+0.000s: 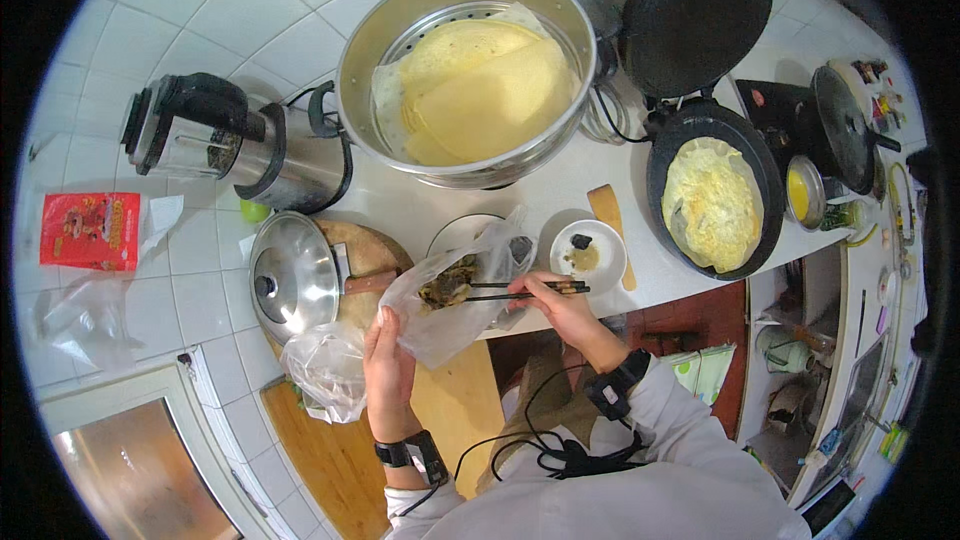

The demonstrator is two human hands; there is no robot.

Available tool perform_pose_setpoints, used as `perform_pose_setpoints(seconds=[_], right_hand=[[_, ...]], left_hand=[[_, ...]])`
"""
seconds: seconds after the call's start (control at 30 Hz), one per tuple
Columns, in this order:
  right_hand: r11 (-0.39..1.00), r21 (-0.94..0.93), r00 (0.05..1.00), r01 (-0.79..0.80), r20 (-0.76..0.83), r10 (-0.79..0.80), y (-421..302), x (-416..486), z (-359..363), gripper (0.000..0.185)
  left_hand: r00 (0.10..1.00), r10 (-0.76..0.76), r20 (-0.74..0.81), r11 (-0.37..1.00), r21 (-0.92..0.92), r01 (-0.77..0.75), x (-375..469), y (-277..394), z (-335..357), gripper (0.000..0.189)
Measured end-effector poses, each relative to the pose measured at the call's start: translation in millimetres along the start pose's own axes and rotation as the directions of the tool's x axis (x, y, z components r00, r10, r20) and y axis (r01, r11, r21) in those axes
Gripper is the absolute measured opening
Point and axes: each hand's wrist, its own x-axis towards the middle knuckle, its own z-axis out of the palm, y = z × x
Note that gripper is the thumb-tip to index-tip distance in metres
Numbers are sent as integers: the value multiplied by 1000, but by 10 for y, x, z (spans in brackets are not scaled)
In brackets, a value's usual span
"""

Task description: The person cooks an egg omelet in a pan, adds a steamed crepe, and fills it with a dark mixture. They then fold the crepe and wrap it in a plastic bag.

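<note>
My left hand (388,352) grips the edge of a clear plastic bag (450,330) at the counter's front. Inside the bag lies a dark, crumbly food filling (448,283). Black chopsticks (529,290) are held in my right hand (555,304), their tips reaching into the bag at the filling. Behind the bag, a plate (466,231) is partly covered by it. To the right, a white bowl (589,251) holds a dark lump and some brownish matter, beside a wooden spatula (613,232). An egg-covered flatbread (712,204) lies in the open electric griddle (766,240).
A large metal steamer (351,82) with stacked pale flatbreads (487,90) stands at the back. On the left are a blender (292,157), a glass lid (294,270) on a round board and a crumpled plastic bag (326,371). A metal bowl (806,193) with yellow liquid is right of the griddle.
</note>
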Motion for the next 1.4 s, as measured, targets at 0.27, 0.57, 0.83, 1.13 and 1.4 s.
perform_pose_setpoints(seconds=[0.27, 0.57, 0.83, 1.13, 1.4], right_hand=[[998, -56, 999, 32, 23, -31, 3, -15, 2, 30], [997, -36, 997, 71, 12, -71, -125, -25, -7, 31], [998, -37, 998, 53, 30, -52, -286, -94, -9, 25], [997, -12, 997, 80, -18, -80, -352, -139, 37, 24], [997, 10, 997, 77, -9, -77, -379, -139, 38, 24]], left_hand=[[998, 33, -48, 999, 2, -33, -47, -102, -219, 52], [999, 41, -5, 995, -91, -41, -55, -141, -288, 53], [995, 76, 68, 990, -127, -67, -64, -138, -242, 56], [995, 71, 67, 973, -222, -54, -37, -149, -272, 48], [996, 71, 52, 985, -162, -62, 9, -152, -300, 58]])
